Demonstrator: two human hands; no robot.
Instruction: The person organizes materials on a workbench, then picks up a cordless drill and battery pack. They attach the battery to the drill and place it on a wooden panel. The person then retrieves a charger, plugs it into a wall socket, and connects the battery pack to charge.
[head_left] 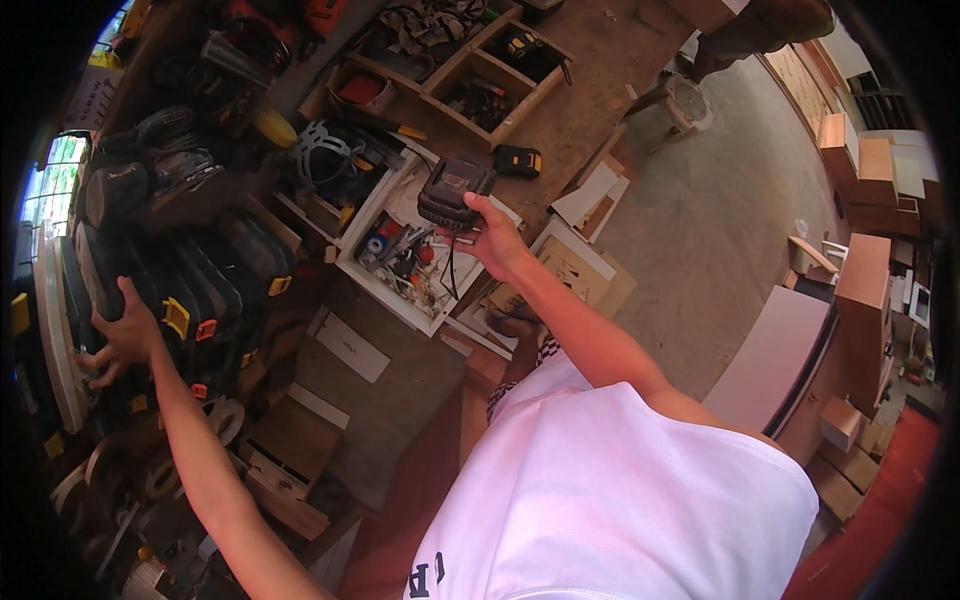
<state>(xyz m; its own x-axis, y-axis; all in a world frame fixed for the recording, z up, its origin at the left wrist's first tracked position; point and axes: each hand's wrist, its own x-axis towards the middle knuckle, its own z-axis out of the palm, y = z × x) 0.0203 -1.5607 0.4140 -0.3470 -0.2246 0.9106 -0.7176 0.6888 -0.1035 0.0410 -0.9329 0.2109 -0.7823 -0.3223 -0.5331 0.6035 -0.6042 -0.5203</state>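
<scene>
My right hand (488,240) is closed round a black, boxy unit with ribbed sides (455,190), which looks like a battery charger. A thin dark cord hangs below it. It is held over an open white drawer (432,322) full of small loose hardware. Far to the left, my left hand (125,335) has its fingers spread at a row of black tool cases (190,265) with yellow and orange latches. Its fingertips lie close to a pale upright board (62,330); whether they press on it or on a case, I cannot tell.
A black-and-yellow tape measure (517,161) lies on the wooden workbench (590,75), near a divided wooden tray (497,80). Rolls of tape (222,420) and a wooden box (297,437) stand below the cases. Another person's legs (765,35) show at the top right.
</scene>
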